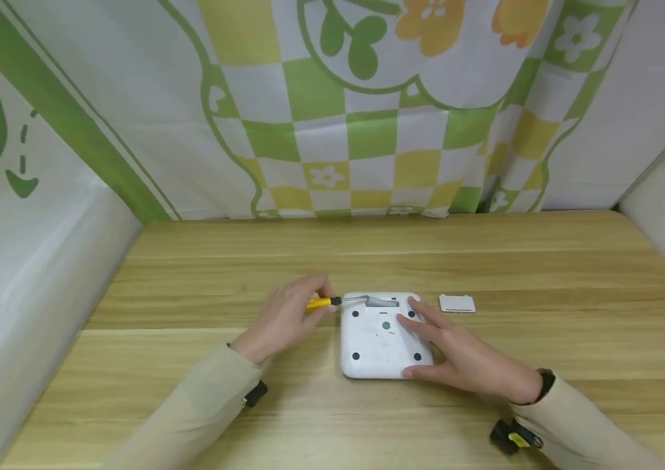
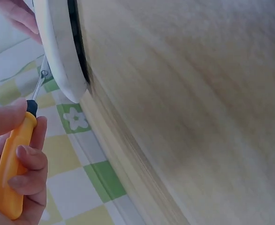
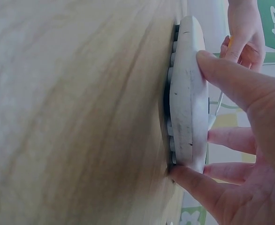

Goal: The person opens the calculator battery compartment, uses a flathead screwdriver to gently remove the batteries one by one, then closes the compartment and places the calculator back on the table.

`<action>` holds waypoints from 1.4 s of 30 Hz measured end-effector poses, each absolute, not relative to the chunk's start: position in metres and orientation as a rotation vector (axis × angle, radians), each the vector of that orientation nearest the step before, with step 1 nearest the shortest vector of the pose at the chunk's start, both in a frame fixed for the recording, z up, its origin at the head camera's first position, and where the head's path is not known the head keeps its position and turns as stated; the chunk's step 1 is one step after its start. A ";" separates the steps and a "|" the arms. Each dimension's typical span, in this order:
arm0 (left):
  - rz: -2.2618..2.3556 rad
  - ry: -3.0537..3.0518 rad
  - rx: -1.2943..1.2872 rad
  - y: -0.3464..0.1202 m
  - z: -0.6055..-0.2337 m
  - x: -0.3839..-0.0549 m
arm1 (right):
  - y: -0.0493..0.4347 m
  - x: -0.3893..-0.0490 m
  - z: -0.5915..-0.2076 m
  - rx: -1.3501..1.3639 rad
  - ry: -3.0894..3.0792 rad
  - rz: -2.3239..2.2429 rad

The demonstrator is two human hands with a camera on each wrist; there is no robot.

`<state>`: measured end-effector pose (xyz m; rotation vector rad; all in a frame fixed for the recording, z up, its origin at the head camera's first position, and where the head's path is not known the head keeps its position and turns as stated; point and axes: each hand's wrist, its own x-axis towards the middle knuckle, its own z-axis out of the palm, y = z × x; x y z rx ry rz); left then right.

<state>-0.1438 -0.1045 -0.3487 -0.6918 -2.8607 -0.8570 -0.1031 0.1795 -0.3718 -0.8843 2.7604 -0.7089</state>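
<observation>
A white calculator (image 1: pixel 376 349) lies back side up on the table, its keys facing down and its small battery slot (image 1: pixel 382 303) uncovered near the far edge. My left hand (image 1: pixel 294 313) grips a tool with a yellow handle (image 2: pixel 13 168), black collar and thin metal shaft (image 2: pixel 39 86). The shaft kinks partway along, and its far end reaches over the slot. From the right, my right hand (image 1: pixel 462 356) holds the calculator, thumb at the near right corner and fingers spread over the back and right edge. One finger curls round the edge in the right wrist view.
A small white cover (image 1: pixel 457 303) lies on the wooden table (image 1: pixel 221 261) just right of the calculator. Behind the table hangs a green, yellow and white checked curtain (image 1: pixel 368 137). A pale wall covering (image 1: pixel 44 261) closes off the left side.
</observation>
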 end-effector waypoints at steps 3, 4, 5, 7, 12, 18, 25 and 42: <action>-0.849 -2.876 -0.679 -0.105 -0.349 -0.143 | 0.179 -0.103 -0.372 -0.878 2.748 -0.716; -0.847 -2.884 -0.671 -0.105 -0.349 -0.142 | 0.179 -0.103 -0.372 -0.875 2.745 -0.719; -0.845 -2.894 -0.659 -0.105 -0.349 -0.142 | 0.179 -0.103 -0.372 -0.872 2.743 -0.719; -0.839 -2.909 -0.647 -0.105 -0.350 -0.141 | 0.179 -0.103 -0.372 -0.871 2.744 -0.716; -0.865 -2.936 -0.605 -0.105 -0.349 -0.141 | 0.180 -0.103 -0.372 -0.874 2.758 -0.711; -0.862 -2.937 -0.586 -0.107 -0.351 -0.138 | 0.179 -0.103 -0.372 -0.875 2.761 -0.716; -0.721 -2.921 -0.645 -0.107 -0.355 -0.137 | 0.179 -0.103 -0.372 -0.876 2.762 -0.714; -0.818 -2.992 -0.420 -0.110 -0.350 -0.133 | 0.180 -0.103 -0.373 -0.898 2.771 -0.712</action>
